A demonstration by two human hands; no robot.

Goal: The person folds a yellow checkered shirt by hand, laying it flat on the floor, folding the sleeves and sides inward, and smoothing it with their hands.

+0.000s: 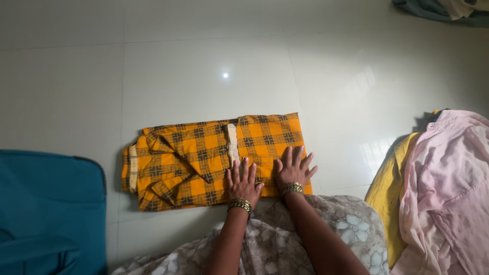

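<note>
An orange and black checked shirt (204,153) lies folded into a flat rectangle on the pale tiled floor (204,66). My left hand (243,182) rests flat on its near edge, fingers spread. Just to the right, my right hand (294,168) presses flat on the shirt's near right corner, fingers apart. Both wrists wear gold bangles. Neither hand grips anything.
A teal fabric-covered object (48,209) sits at the left edge. A pile of pink cloth (448,188) over yellow cloth (387,198) lies at the right. Grey patterned fabric (265,239) covers my lap. More clothes (448,9) lie at the far right corner.
</note>
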